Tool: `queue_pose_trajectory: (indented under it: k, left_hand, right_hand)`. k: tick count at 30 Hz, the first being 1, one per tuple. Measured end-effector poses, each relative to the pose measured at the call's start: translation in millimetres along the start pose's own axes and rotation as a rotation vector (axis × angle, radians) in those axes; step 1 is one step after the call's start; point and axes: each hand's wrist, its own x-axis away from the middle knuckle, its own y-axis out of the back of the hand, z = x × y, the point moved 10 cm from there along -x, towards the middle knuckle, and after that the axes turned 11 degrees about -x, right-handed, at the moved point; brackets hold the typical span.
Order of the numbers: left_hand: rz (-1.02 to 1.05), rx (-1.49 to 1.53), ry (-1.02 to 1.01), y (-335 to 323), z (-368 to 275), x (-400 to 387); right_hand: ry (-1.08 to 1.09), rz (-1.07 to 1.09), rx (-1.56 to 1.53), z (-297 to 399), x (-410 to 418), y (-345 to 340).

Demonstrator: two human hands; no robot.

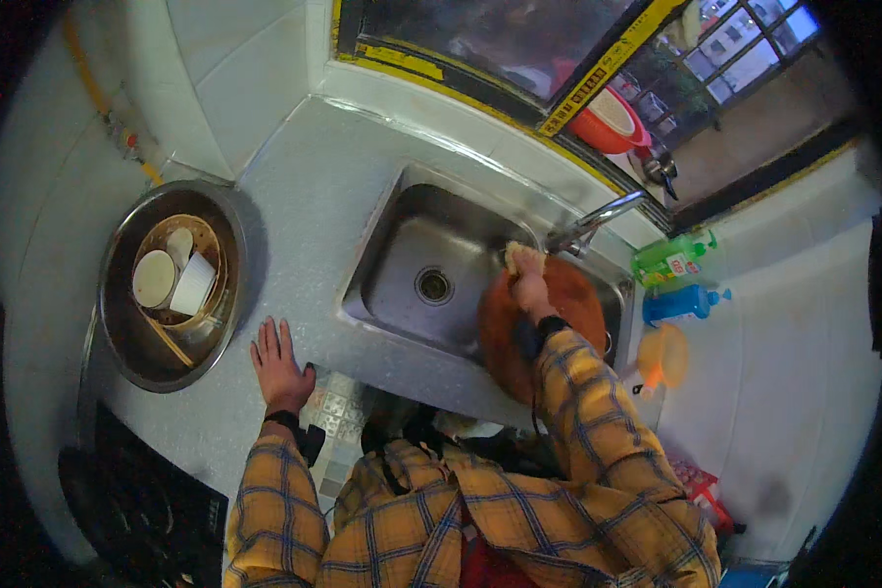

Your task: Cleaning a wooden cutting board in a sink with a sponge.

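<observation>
My right hand (pixel 531 288) grips a pale yellow scrubbing sponge (pixel 517 257) over the far part of a round reddish-brown board (pixel 575 294). That board lies across the right part of the stainless steel sink (pixel 386 305), and my forearm hides some of it. To the left, the drain (pixel 434 285) shows in the sink's floor. My left hand (pixel 279 371) rests on the grey countertop (pixel 312 220), fingers apart and holding nothing. Just left of it stands a large metal basin (pixel 234 294) with a brown bowl (pixel 224 257), white cups (pixel 154 279) and chopsticks (pixel 170 342) inside.
A chrome faucet (pixel 595 220) rises behind the board. Along the right wall stand a green soap bottle (pixel 665 263), a blue pump bottle (pixel 680 305) and an orange container (pixel 663 356). A black cooktop (pixel 140 492) lies at lower left. Beyond the window sits a red basin (pixel 614 140).
</observation>
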Motion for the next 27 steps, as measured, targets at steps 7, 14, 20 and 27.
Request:
queue_pose_trajectory:
  k: [7,14,20,27]
  left_hand:
    - [-0.044,0.045,-0.024,4.6,-1.2,3.3]
    - [-0.127,0.067,-0.06,5.5,-5.9,6.0]
    - [-0.151,0.049,-0.053,5.2,-0.1,6.1]
    - [-0.115,0.054,-0.046,4.6,-5.0,2.2]
  right_hand:
    - [-0.108,0.063,-0.71,51.8,87.3,11.0]
    - [0.215,0.169,-0.192,69.3,211.7,34.7]
    - [0.202,0.235,-0.208,67.5,248.0,51.6]
    - [0.119,0.166,-0.253,34.9,169.7,33.5]
